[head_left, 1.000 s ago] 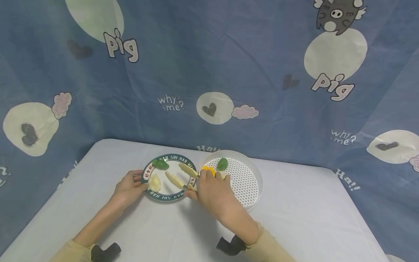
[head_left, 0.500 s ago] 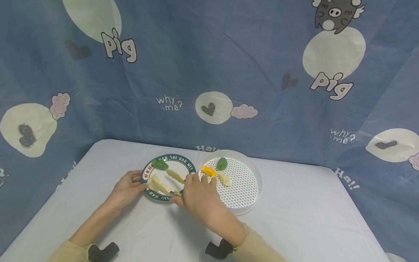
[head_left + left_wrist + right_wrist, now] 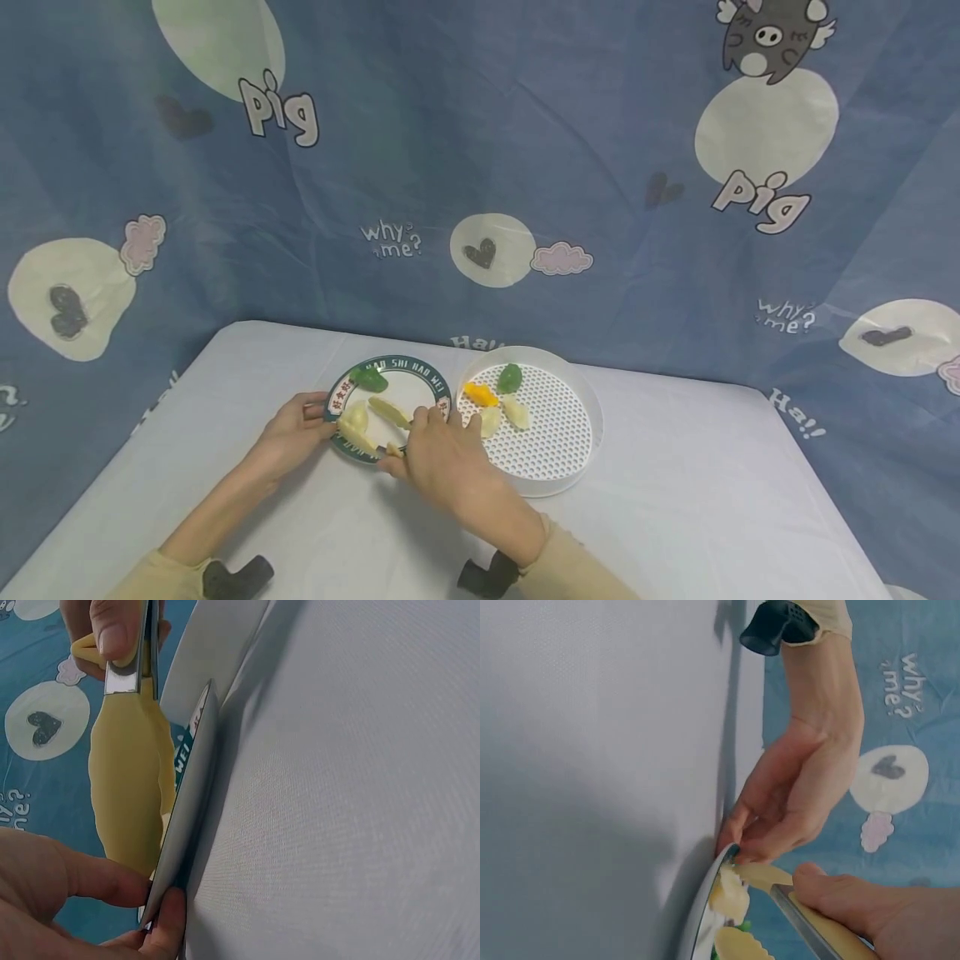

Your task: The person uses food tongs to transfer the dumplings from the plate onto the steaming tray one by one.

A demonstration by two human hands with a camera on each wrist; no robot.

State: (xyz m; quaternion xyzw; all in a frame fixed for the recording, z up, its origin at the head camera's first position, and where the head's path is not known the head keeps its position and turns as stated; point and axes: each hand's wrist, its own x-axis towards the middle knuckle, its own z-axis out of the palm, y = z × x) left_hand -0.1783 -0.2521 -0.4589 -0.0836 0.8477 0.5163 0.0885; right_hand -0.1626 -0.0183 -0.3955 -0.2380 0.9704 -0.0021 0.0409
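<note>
My left hand (image 3: 294, 433) pinches the left rim of a plate (image 3: 411, 388) with a green lettered border, thumb above and fingers below. My right hand (image 3: 453, 462) grips yellow-tipped tongs (image 3: 129, 776) with metal arms. Their two tips are spread above the plate, on either side of a pale dumpling-like piece (image 3: 358, 413) near the left rim; one tip comes close to my left thumb. In the right wrist view, the pale piece (image 3: 730, 896) sits beside the tongs. A green piece (image 3: 369, 379) lies at the plate's back left.
Right of the plate stands a round white tray (image 3: 558, 429) with a perforated base and raised wall. A green piece (image 3: 510, 379), a yellow piece (image 3: 480, 394) and two pale pieces (image 3: 516, 412) lie in its left part. A blue printed cloth (image 3: 480, 167) hangs behind the table.
My right hand has moved left with the tongs, from the plate's right side to the pale piece, uncovering pieces in the tray. My left hand has stayed at the rim.
</note>
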